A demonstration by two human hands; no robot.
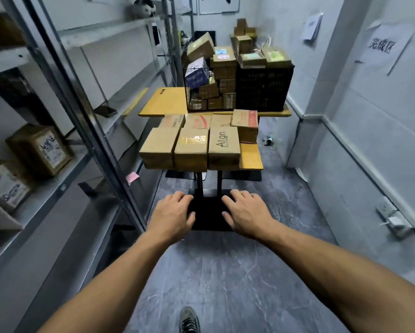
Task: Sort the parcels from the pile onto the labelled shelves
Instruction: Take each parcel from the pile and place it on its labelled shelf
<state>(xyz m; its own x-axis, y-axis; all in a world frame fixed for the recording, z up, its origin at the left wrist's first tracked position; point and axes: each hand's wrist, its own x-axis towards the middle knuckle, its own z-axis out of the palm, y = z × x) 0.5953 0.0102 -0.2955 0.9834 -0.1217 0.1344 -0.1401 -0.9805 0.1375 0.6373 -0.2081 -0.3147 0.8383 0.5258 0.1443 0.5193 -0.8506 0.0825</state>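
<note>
Hovering palms down side by side, the left hand point(171, 213) and right hand point(246, 212) have fingers loosely spread and hold nothing. Parcels point(192, 145) sit in rows on the yellow table point(250, 157) at twelve o'clock, well apart from both hands; the shelves point(105, 32) run along nine o'clock

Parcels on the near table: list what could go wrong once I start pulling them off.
1. The tilted parcel leans on its neighbours at the back right; pulling those could tip it off the yellow table.
2. The front row sits at the table's edge, so a nudge may push one off.
3. The table's black base lies on the floor near the feet: a trip hazard in this narrow aisle.
</note>
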